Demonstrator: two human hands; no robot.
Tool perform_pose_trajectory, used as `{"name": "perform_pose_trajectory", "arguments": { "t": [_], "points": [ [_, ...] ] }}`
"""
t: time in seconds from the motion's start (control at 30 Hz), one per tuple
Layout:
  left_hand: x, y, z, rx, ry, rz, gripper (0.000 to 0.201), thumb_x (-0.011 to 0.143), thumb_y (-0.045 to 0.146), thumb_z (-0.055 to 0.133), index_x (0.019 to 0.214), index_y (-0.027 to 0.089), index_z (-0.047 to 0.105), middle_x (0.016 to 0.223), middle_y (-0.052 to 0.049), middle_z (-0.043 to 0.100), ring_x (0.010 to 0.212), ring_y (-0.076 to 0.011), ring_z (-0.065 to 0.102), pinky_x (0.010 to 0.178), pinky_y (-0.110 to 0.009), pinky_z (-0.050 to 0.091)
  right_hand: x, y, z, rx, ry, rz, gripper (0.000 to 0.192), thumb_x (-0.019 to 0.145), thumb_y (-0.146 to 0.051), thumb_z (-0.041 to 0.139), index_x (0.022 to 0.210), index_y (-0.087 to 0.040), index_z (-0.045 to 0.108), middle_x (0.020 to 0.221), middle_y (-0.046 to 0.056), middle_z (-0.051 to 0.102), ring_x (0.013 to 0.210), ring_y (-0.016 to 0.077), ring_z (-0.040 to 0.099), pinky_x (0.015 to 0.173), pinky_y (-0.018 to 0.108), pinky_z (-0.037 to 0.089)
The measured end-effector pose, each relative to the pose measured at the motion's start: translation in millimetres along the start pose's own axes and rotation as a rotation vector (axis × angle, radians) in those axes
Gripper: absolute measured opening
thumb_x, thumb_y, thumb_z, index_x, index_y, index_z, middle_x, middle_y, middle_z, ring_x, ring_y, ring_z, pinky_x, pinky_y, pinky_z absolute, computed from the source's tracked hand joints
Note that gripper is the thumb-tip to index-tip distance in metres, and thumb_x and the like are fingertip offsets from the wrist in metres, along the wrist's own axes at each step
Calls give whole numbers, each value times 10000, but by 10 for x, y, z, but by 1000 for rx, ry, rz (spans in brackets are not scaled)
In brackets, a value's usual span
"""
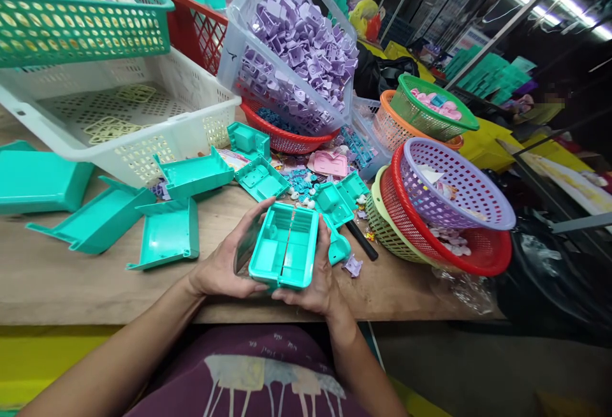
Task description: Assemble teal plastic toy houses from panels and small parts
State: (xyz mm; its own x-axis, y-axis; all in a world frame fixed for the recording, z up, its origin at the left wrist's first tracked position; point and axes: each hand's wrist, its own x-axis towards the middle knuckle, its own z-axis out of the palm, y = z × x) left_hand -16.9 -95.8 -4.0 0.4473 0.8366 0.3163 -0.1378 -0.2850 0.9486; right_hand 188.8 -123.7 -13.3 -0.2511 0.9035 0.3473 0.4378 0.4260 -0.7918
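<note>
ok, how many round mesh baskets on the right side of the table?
5. Green basket nested in an orange one at the back; purple basket in a red one, which sits in a yellow-green one, nearer. More may be hidden underneath.

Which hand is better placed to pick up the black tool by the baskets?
Right, probably. The right hand holds the teal box on the side nearest the black tool; the left hand is across the box.
</note>
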Motion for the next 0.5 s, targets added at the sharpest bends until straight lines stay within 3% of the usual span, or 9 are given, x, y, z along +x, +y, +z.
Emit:
{"name": "perform_pose_trajectory", "arguments": {
  "t": [0.17,0.3,0.5],
  "points": [
    [38,47,12,45,-21,52,1195,581,231,863,1557,321,180,1553,-117,376,1395,-407,390,1156,-550,349,-18,4,69,-98,35,-32,1481,512,-681,845,1542,-310,-151,1525,161,222,1410,398,337,1107,605,396],
    [35,21,-1,25,-28,1,1229,580,218,867,1562,349,140,1574,-100,346,1391,-392,400,1166,-545,326,-29,25,121,-216,48,-82,1431,584,-785,741,1549,-248,-170,1525,199,189,1423,393,305,1110,612,392],
    [-14,-40,6,-437,-68,-136,1104,724,574,750,1581,334,96,1631,-89,255,1469,-398,267,1189,-557,264,-18,57,122,-239,1,-88,1392,631,-880,606,1553,-215,-197,1558,206,145,1435,409,269,1118,650,347]
  ]
}}
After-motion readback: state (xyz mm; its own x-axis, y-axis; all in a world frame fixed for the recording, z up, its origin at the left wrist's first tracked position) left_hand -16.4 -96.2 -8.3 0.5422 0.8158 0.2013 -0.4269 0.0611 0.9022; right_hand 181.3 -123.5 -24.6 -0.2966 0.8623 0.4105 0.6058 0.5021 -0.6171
